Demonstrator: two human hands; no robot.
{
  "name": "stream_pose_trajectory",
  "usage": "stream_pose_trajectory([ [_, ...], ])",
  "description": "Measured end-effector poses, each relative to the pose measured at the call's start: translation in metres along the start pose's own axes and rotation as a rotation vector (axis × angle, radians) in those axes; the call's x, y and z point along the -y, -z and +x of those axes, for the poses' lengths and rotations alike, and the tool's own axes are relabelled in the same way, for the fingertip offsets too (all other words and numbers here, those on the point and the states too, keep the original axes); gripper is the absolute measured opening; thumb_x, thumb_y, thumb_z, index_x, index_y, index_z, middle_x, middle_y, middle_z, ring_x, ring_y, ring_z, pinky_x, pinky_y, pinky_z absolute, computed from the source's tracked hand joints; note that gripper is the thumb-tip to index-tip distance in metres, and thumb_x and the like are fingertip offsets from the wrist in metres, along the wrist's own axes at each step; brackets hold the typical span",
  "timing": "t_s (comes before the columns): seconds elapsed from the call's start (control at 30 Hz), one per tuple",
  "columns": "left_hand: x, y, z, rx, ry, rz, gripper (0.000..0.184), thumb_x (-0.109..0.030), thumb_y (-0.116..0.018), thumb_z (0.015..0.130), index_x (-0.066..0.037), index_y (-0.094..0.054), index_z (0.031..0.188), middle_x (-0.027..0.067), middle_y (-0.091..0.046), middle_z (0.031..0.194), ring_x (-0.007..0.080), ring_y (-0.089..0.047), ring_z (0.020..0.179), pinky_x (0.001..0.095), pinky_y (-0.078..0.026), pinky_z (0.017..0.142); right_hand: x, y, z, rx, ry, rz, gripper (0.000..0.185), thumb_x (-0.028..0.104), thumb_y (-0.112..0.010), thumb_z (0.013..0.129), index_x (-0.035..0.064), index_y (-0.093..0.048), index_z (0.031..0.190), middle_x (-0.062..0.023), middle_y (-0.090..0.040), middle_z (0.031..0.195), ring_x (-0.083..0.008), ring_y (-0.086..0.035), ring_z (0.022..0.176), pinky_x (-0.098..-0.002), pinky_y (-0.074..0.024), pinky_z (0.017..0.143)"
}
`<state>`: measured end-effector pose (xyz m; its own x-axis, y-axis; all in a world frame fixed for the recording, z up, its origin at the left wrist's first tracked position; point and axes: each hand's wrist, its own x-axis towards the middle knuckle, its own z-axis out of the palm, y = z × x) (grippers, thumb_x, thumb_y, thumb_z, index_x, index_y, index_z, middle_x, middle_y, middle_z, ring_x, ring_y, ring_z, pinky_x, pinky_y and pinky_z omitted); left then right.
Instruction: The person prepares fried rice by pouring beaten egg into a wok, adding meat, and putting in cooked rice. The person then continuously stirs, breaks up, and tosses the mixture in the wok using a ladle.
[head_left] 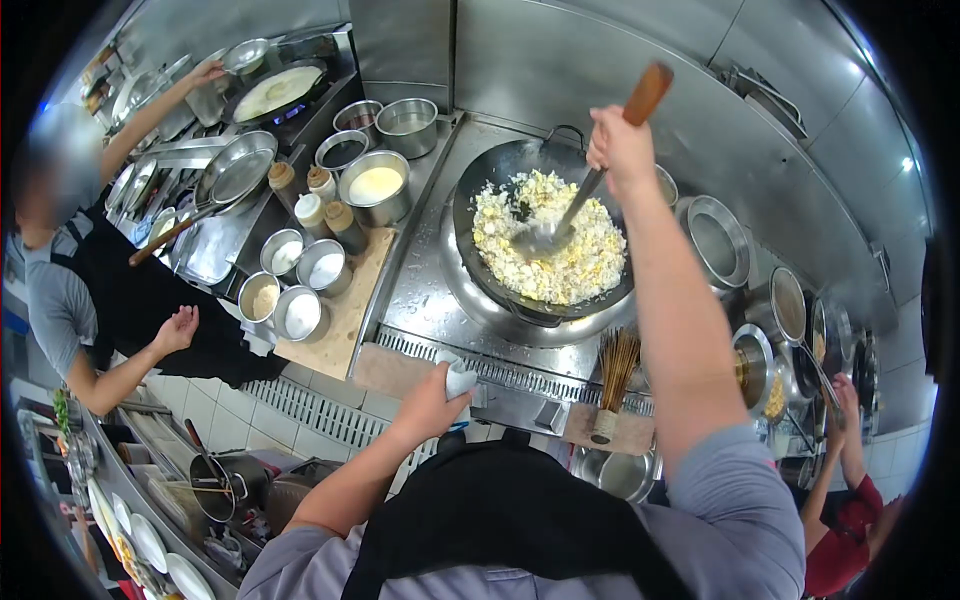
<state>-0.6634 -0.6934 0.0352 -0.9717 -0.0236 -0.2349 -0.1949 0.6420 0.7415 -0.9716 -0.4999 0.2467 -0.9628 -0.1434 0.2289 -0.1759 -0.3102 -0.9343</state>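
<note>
My right hand [622,150] is wrapped round the shaft of a wok ladle [585,192], just below its wooden handle. The ladle's metal head rests in the rice and is slightly blurred. White rice mixed with yellow egg [560,283] spreads across the black wok [467,215], which sits on the steel stove. Near the stove's front edge, my left hand [430,405] is closed on a folded pale cloth [460,380]. That hand is apart from the wok.
Seasoning tins [302,313] and squeeze bottles [310,212] stand on a board to the left, by a pot of yellow liquid [376,186]. A bamboo brush [614,375] stands at the front edge. Strainers [718,240] sit right. Co-workers are at the left [60,290] and far right [850,530].
</note>
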Motion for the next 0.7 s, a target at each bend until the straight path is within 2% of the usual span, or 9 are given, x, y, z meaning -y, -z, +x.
stream_pose_trajectory([
  [0.1,0.009,-0.013,0.01,-0.039,0.006,-0.232,0.055,-0.033,-0.065,0.087,0.001,-0.045,0.125,0.0229,-0.06,0.111,0.037,-0.06,0.101,0.0422,-0.048,0.085,0.072,-0.015,-0.062,0.164,0.054,0.038,0.03,0.006,-0.057,0.085,0.0121,-0.039,0.062,0.0046,-0.035,0.047,-0.0076,-0.032,0.035,-0.026,-0.024,0.035],
  [0.17,0.002,-0.016,0.024,-0.016,0.144,-0.805,0.045,-0.029,-0.061,0.091,0.001,-0.048,0.122,0.0131,-0.063,0.103,0.0226,-0.062,0.093,0.0379,-0.051,0.081,0.037,-0.019,-0.085,0.021,0.071,0.043,0.029,0.004,-0.057,0.085,0.0116,-0.041,0.062,0.0043,-0.036,0.047,-0.0074,-0.034,0.035,-0.0256,-0.0253,0.035],
  [0.2,-0.001,-0.017,0.03,0.007,0.142,-0.798,0.045,-0.029,-0.061,0.091,0.001,-0.048,0.122,0.0131,-0.063,0.103,0.0226,-0.062,0.093,0.0379,-0.051,0.081,0.009,-0.009,-0.093,-0.131,0.08,0.05,0.028,0.003,-0.057,0.085,0.0111,-0.042,0.063,0.0041,-0.037,0.047,-0.0072,-0.035,0.036,-0.0251,-0.0266,0.035],
  [0.27,-0.007,-0.016,0.047,0.183,0.319,-1.228,0.044,-0.028,-0.06,0.093,0.0,-0.046,0.125,0.0083,-0.06,0.113,0.0168,-0.059,0.098,0.0317,-0.05,0.082,-0.022,0.035,-0.053,-0.123,0.155,-0.002,0.023,0.003,-0.06,0.084,0.0089,-0.047,0.066,0.0033,-0.041,0.05,-0.0074,-0.038,0.038,-0.0247,-0.0281,0.036],
  [0.37,-0.016,-0.01,0.065,0.259,0.309,-1.258,0.041,-0.031,-0.057,0.095,-0.001,-0.05,0.123,0.0092,-0.062,0.107,0.0184,-0.062,0.092,0.0321,-0.053,0.078,0.067,0.053,-0.052,-0.096,0.08,0.093,0.031,0.006,-0.062,0.084,0.0133,-0.041,0.062,0.0056,-0.037,0.05,-0.0055,-0.032,0.038,-0.0253,-0.0227,0.036],
  [0.47,-0.028,-0.008,0.073,0.284,0.382,-1.361,0.043,-0.04,-0.05,0.097,-0.003,-0.054,0.118,0.0101,-0.064,0.1,0.0217,-0.065,0.085,0.0376,-0.056,0.073,0.115,0.082,-0.102,0.025,0.305,0.055,0.028,0.008,-0.054,0.089,0.0131,-0.041,0.065,0.0055,-0.033,0.051,-0.0068,-0.03,0.038,-0.0243,-0.02,0.037],
  [0.53,-0.044,-0.004,0.084,0.409,0.453,-1.249,0.05,-0.049,-0.043,0.097,-0.005,-0.056,0.117,0.0091,-0.064,0.103,0.024,-0.064,0.088,0.0469,-0.055,0.073,0.034,0.09,-0.093,-0.434,0.316,-0.02,0.032,0.005,-0.056,0.088,0.013,-0.039,0.062,0.0042,-0.034,0.049,-0.0085,-0.032,0.038,-0.0259,-0.0241,0.036],
  [0.6,-0.047,-0.014,0.104,0.397,0.426,-1.248,0.052,-0.054,-0.041,0.096,-0.008,-0.057,0.113,0.0085,-0.065,0.098,0.0242,-0.065,0.082,0.0508,-0.056,0.069,-0.009,0.105,-0.074,-0.293,0.205,0.167,0.027,0.007,-0.056,0.087,0.0086,-0.041,0.065,0.0005,-0.035,0.05,-0.0105,-0.033,0.037,-0.0267,-0.0256,0.036],
  [0.7,-0.07,-0.013,0.115,0.441,0.461,-1.181,0.047,-0.055,-0.043,0.095,-0.011,-0.059,0.101,0.0049,-0.063,0.084,0.0214,-0.064,0.074,0.0475,-0.057,0.067,0.058,0.103,-0.051,-0.314,0.215,0.114,0.026,0.01,-0.058,0.085,0.0098,-0.042,0.065,0.0015,-0.034,0.048,-0.0105,-0.031,0.035,-0.0273,-0.0242,0.035],
])
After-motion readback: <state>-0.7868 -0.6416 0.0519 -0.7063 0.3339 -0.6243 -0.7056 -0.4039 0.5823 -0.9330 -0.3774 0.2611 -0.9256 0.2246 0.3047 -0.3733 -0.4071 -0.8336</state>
